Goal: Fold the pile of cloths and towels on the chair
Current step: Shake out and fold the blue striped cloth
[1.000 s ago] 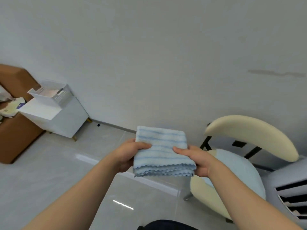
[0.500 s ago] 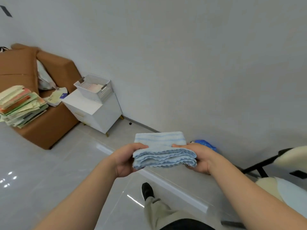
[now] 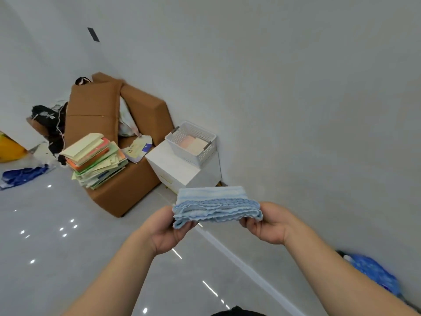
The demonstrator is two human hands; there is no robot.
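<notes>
Pale grey wall [image 3: 284, 87], glossy light floor [image 3: 50, 258], brown sofa [image 3: 145, 115] with stacked books [image 3: 95, 160], white cabinet [image 3: 175, 172] bearing perforated basket [image 3: 193, 156]

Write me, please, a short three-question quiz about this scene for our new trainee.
1. True or false: both the left hand and the right hand grip the folded blue towel.
2. The white basket sits on: A) the floor; B) the white cabinet; C) a table.
3. What does the stack of books rest on?
Key: 1 true; 2 B; 3 the brown sofa.
</notes>
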